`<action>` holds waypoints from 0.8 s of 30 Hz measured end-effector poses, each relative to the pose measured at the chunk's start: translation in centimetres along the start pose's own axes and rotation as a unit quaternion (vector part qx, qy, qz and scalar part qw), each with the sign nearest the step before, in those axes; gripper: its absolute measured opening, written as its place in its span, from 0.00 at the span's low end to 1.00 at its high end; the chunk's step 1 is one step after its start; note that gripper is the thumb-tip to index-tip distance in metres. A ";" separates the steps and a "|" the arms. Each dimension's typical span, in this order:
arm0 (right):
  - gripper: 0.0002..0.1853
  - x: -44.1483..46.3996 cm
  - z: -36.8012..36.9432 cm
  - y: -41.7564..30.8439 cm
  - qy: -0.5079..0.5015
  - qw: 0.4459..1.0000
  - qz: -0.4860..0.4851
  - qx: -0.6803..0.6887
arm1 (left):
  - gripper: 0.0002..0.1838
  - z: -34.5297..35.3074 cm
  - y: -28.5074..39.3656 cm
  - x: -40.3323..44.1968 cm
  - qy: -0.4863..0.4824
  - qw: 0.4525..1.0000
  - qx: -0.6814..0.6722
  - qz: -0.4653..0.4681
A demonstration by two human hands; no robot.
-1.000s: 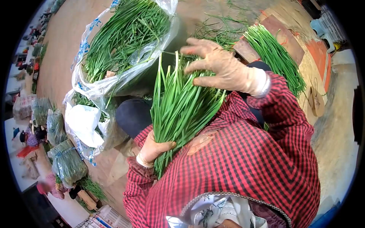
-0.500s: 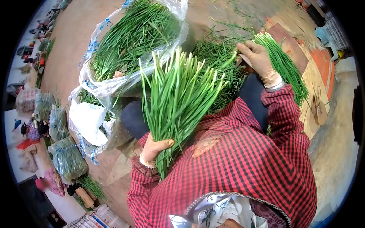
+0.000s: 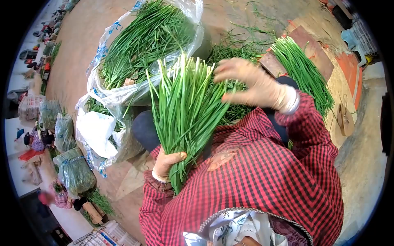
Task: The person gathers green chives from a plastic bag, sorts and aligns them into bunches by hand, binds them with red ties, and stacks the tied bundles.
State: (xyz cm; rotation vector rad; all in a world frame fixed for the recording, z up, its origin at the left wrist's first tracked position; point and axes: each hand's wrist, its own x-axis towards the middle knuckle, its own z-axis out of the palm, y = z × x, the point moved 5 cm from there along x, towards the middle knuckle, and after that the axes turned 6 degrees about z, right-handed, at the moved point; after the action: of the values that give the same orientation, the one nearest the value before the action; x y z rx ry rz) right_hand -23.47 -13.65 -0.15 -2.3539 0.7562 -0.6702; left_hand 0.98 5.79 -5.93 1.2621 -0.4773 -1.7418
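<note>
My left hand [image 3: 167, 164] is clamped around the lower, leafy part of a bunch of long green stalks [image 3: 184, 110], thumb lying across the front, and I've got the whole thing standing at a slight tilt over the lap, pale cut ends fanned out at the top. My right hand [image 3: 252, 84] isn't gripping anything as far as I can see: fingers and thumb are apart, right up by the pale ends on the bunch's right side. It's kinda blurry on my feed, so I can't tell if the fingertips actually touch. Behind that hand I see a heap of loose greens [image 3: 236, 53] on the floor. Left of the bunch is a big clear plastic bag [image 3: 123, 98] with its mouth open, stuffed with more greens, and a smaller bag [image 3: 131, 143] with white plastic [image 3: 96, 133] on it sits just in front. Over on my right, a second bunch [image 3: 303, 74] lies partly across a brown board [image 3: 312, 47]. Way out left there are wrapped bundles [image 3: 76, 174] and another person [image 3: 61, 197] near them.
</note>
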 end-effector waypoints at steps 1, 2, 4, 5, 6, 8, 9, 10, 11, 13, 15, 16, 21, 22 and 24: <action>0.17 0.1 1.2 -1.6 -0.028 0.998 -0.029 -0.053 | 0.36 -0.2 -0.3 -0.1 -0.004 1.000 0.012 -0.024; 0.12 0.1 2.2 -2.7 -0.057 0.991 -0.059 -0.107 | 0.36 -0.1 -0.2 -0.2 -0.003 1.000 0.012 -0.024; 0.07 0.1 2.9 -2.7 -0.023 0.991 -0.074 -0.110 | 0.36 0.2 -0.1 -0.4 -0.011 0.999 -0.028 -0.012; 0.06 0.2 2.7 -2.1 -0.016 0.989 -0.063 -0.136 | 0.36 -0.1 -0.4 -0.5 -0.010 0.999 -0.031 -0.011; 0.06 0.3 2.6 -1.4 -0.008 0.985 -0.052 -0.162 | 0.35 -0.6 -0.8 -0.6 -0.002 1.000 -0.027 -0.004; 0.08 0.6 0.3 0.6 0.064 0.954 0.012 -0.292 | 0.35 -1.7 -1.4 -0.7 0.006 1.000 -0.025 0.003; 0.10 0.6 -1.3 2.9 0.055 0.952 0.102 -0.284 | 0.35 -2.1 -1.7 -0.7 -0.021 0.999 -0.029 -0.008; 0.13 0.5 -2.6 5.1 0.047 0.941 0.192 -0.274 | 0.35 -2.1 -1.9 -0.6 -0.050 0.998 -0.034 -0.019; 0.13 0.3 -2.9 6.0 0.048 0.940 0.193 -0.277 | 0.34 -1.7 -1.8 -0.5 -0.049 0.998 -0.026 0.000; 0.14 0.3 -3.8 6.8 0.155 0.950 0.235 -0.132 | 0.34 -1.8 -2.0 -0.3 -0.059 0.998 -0.017 0.002; 0.15 1.3 -3.3 4.6 0.075 0.968 0.239 0.000 | 0.33 -1.3 -1.9 -0.3 -0.049 0.999 -0.001 0.001; 0.16 2.1 -2.4 2.5 -0.005 0.963 0.236 0.133 | 0.33 -1.0 -1.8 -0.3 -0.050 0.999 0.001 0.000; 0.14 2.4 1.4 3.0 0.008 0.966 0.144 0.213 | 0.33 -0.4 -1.5 -0.5 -0.076 0.997 0.033 -0.003; 0.14 2.5 1.1 3.0 0.006 0.966 0.143 0.215 | 0.33 -0.1 -1.2 -0.6 -0.073 0.997 0.020 0.004; 0.11 2.3 -0.6 3.8 0.052 0.961 0.205 0.176 | 0.32 -0.5 -1.3 -0.9 -0.055 0.998 0.022 0.004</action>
State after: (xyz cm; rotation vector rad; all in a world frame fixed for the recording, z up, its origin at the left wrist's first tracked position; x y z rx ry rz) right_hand -23.58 -17.94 -1.52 -1.7792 1.0384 -0.6813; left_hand 0.95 7.27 -6.61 1.1976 -0.5866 -1.8093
